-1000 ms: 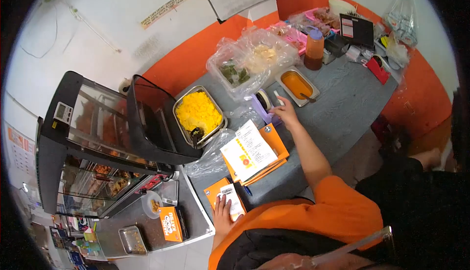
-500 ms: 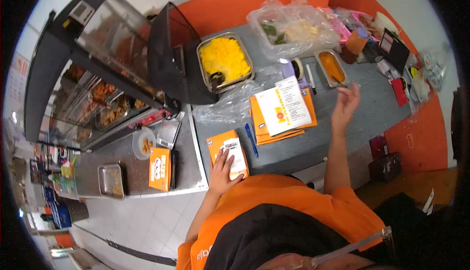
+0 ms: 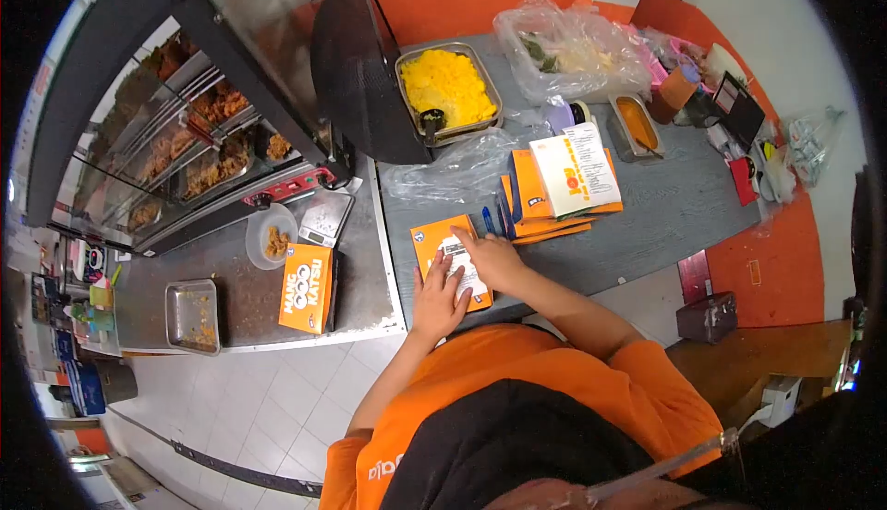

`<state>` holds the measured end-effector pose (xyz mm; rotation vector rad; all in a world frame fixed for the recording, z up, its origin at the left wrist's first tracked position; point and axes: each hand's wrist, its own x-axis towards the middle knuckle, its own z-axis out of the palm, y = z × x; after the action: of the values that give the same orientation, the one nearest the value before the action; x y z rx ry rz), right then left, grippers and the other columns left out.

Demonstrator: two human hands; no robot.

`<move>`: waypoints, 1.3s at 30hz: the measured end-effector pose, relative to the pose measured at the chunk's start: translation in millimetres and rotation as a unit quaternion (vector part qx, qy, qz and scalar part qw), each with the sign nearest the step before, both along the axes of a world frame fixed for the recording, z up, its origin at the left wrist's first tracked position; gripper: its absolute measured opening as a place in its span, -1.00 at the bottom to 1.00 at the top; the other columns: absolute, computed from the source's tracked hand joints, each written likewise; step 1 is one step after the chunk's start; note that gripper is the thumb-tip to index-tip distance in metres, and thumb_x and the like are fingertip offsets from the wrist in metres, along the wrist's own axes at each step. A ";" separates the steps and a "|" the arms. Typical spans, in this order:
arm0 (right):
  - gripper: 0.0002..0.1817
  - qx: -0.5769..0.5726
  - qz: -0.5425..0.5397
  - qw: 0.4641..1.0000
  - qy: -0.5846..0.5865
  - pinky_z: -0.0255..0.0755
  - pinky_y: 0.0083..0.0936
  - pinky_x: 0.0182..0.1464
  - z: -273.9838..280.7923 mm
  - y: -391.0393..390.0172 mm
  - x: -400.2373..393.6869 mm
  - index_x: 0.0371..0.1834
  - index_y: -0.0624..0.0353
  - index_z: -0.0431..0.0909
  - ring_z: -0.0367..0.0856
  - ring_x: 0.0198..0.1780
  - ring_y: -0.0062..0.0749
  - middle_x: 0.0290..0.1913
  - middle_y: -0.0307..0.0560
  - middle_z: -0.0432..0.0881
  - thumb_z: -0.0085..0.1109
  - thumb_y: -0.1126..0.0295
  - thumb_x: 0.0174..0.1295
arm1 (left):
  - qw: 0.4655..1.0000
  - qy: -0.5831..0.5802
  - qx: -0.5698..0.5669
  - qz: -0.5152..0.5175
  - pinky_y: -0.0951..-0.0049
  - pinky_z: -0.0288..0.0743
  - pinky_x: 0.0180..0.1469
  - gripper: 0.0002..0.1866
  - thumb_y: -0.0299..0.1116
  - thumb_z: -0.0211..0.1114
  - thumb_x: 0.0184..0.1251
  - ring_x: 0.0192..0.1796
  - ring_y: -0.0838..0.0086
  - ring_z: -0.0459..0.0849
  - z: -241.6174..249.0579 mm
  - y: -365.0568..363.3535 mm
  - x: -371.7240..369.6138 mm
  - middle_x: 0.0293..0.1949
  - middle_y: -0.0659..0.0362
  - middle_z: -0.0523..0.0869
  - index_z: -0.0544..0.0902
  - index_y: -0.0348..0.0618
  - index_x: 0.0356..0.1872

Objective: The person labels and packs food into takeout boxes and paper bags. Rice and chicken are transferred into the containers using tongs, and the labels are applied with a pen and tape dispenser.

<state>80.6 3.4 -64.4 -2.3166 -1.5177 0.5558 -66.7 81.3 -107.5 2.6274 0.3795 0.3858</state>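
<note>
My left hand (image 3: 438,303) lies with its fingers spread on an orange box (image 3: 428,236) at the front edge of the grey table. A white printed slip (image 3: 473,281) lies on the box's top, partly hidden by my fingers. My right hand (image 3: 492,259) reaches in from the right, a finger stretched out onto the top of the same box beside the slip. Its other fingers are partly hidden. A blue pen (image 3: 488,221) lies just beyond my right hand. To its right is a stack of orange boxes (image 3: 528,182) with a white printed paper (image 3: 575,170) on top.
A tray of yellow food (image 3: 496,115) with a black spoon stands at the back, near a plastic-covered tub (image 3: 573,48) and a sauce pan (image 3: 637,129). On the left are a glass food warmer (image 3: 176,131), another orange box (image 3: 308,288), a scale (image 3: 325,219) and a metal tray (image 3: 194,316).
My right hand has come down from beside the sauce pan to the orange box. My left hand stays on that box. The view has shifted slightly.
</note>
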 end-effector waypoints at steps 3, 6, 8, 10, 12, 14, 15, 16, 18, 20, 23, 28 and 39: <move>-0.29 -0.007 -0.027 0.993 -0.118 0.41 -0.23 -0.20 -4.6 2.5 -0.7 0.31 0.06 0.05 0.56 -0.26 -0.02 -0.37 0.10 0.62 0.06 0.54 0.03 | 1.000 -0.002 0.001 0.002 -0.20 -0.08 0.27 -0.58 -0.14 0.13 0.18 0.37 0.19 0.12 -0.9 0.9 0.8 0.21 -0.03 0.32 0.50 -0.15 0.02; -0.23 0.087 -0.096 0.988 0.086 0.43 -0.29 -0.31 -17.2 -2.0 3.9 0.32 0.07 0.02 0.57 -0.39 -0.03 -0.35 0.13 0.62 0.15 0.56 -0.01 | 1.000 0.000 0.005 -0.005 -0.19 -0.08 0.27 -0.57 -0.13 0.13 0.18 0.37 0.20 0.12 -2.0 4.1 -4.9 0.20 -0.04 0.33 0.51 -0.15 0.01; -0.17 0.107 -0.106 0.972 0.182 0.43 -0.38 -0.39 -15.1 -7.6 7.5 0.34 0.07 -0.03 0.59 -0.46 -0.20 -0.44 0.06 0.60 0.21 0.57 -0.02 | 1.000 -0.001 0.010 -0.005 -0.19 -0.08 0.27 -0.57 -0.12 0.14 0.17 0.37 0.20 0.13 -1.8 8.9 -8.9 0.20 -0.04 0.33 0.51 -0.16 0.00; -0.19 0.178 -0.121 0.914 0.344 0.42 -0.51 -0.36 -36.0 -11.7 6.2 0.35 0.06 -0.04 0.57 -0.44 -0.42 -0.50 -0.07 0.56 0.18 0.59 0.03 | 1.000 -0.007 0.009 -0.003 -0.17 -0.07 0.27 -0.57 -0.12 0.14 0.17 0.37 0.21 0.13 -1.5 12.3 -17.3 0.19 -0.03 0.35 0.52 -0.16 -0.01; -0.21 0.200 -0.114 0.892 0.390 0.38 -0.63 -0.32 -53.9 -12.1 2.7 0.36 0.05 -0.06 0.50 -0.41 -0.58 -0.49 -0.17 0.50 0.13 0.62 0.08 | 1.000 -0.007 0.008 0.003 -0.17 -0.07 0.27 -0.57 -0.12 0.14 0.16 0.37 0.21 0.13 -0.7 15.1 -22.5 0.18 -0.03 0.35 0.52 -0.16 -0.01; -0.22 0.262 -0.127 0.828 0.479 0.37 -0.62 -0.24 -71.8 -11.8 -2.1 0.37 0.04 -0.08 0.47 -0.38 -0.58 -0.43 -0.16 0.50 0.08 0.65 0.11 | 1.000 -0.006 0.008 0.007 -0.16 -0.07 0.27 -0.57 -0.12 0.14 0.16 0.37 0.21 0.13 -1.4 17.0 -25.5 0.18 -0.03 0.36 0.53 -0.16 -0.01; -0.22 0.261 -0.126 0.827 0.481 0.37 -0.62 -0.24 -76.2 -12.3 -4.8 0.37 0.04 -0.08 0.47 -0.38 -0.58 -0.43 -0.16 0.50 0.08 0.65 0.11 | 1.000 -0.008 0.010 0.009 -0.16 -0.08 0.27 -0.57 -0.12 0.14 0.16 0.37 0.21 0.13 -2.4 17.1 -25.8 0.18 -0.03 0.36 0.53 -0.17 -0.02; -0.23 0.255 -0.118 0.853 0.439 0.38 -0.61 -0.20 -80.2 -13.2 -7.2 0.37 0.04 -0.06 0.47 -0.33 -0.55 -0.39 -0.14 0.50 0.07 0.66 0.11 | 1.000 -0.010 0.013 0.010 -0.15 -0.09 0.28 -0.57 -0.12 0.15 0.16 0.37 0.21 0.13 -3.0 17.0 -26.0 0.18 -0.03 0.36 0.53 -0.18 -0.03; -0.24 0.249 -0.108 0.877 0.396 0.39 -0.59 -0.17 -84.2 -13.7 -11.0 0.36 0.04 -0.04 0.48 -0.28 -0.52 -0.34 -0.11 0.50 0.07 0.67 0.10 | 1.000 -0.012 0.010 0.012 -0.15 -0.10 0.28 -0.57 -0.13 0.16 0.15 0.37 0.21 0.13 -3.1 17.8 -26.6 0.19 -0.03 0.36 0.53 -0.18 -0.03; -0.27 0.247 -0.068 0.940 0.227 0.40 -0.55 -0.12 -85.9 -15.6 -15.5 0.33 0.06 0.03 0.50 -0.18 -0.40 -0.25 -0.05 0.50 0.09 0.65 0.08 | 1.000 -0.013 0.001 0.021 -0.14 -0.12 0.29 -0.57 -0.14 0.16 0.14 0.38 0.23 0.12 -3.9 18.0 -28.7 0.20 -0.04 0.34 0.53 -0.18 -0.03; -0.42 0.327 -0.134 0.933 0.064 0.42 -0.50 -0.16 -77.3 -9.0 -24.1 0.21 0.12 0.25 0.48 -0.12 -0.29 -0.17 -0.02 0.48 0.11 0.62 0.06 | 0.999 -0.030 0.004 0.016 -0.15 -0.06 0.26 -0.57 -0.16 0.20 0.11 0.34 0.08 0.13 -7.0 18.9 -29.9 0.13 -0.08 0.36 0.51 -0.18 -0.04; -0.72 0.323 -0.051 0.928 0.180 0.44 -0.44 -0.30 -34.9 28.9 -21.6 -0.09 0.20 0.55 0.55 -0.33 -0.21 -0.36 0.01 0.55 0.13 0.54 0.08 | 0.997 -0.070 0.013 0.039 -0.09 0.04 0.21 -0.59 -0.18 0.24 0.07 0.19 -0.03 0.23 -8.3 15.2 -31.4 -0.05 -0.09 0.38 0.51 -0.17 -0.07; -0.32 -0.054 -0.070 0.996 -0.023 0.46 -0.21 -0.25 3.9 24.6 -25.9 0.27 0.00 0.18 0.60 -0.28 -0.10 -0.32 0.11 0.59 0.14 0.50 0.00 | 0.997 -0.064 0.011 0.053 0.04 0.15 0.17 -0.62 -0.20 0.23 0.09 0.12 0.01 0.30 -3.2 14.8 -33.9 -0.13 -0.08 0.41 0.54 -0.16 -0.09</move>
<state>54.7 28.0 -60.5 -2.5103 -1.3633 0.5656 -100.6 96.1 -110.7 2.5938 0.4756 0.5920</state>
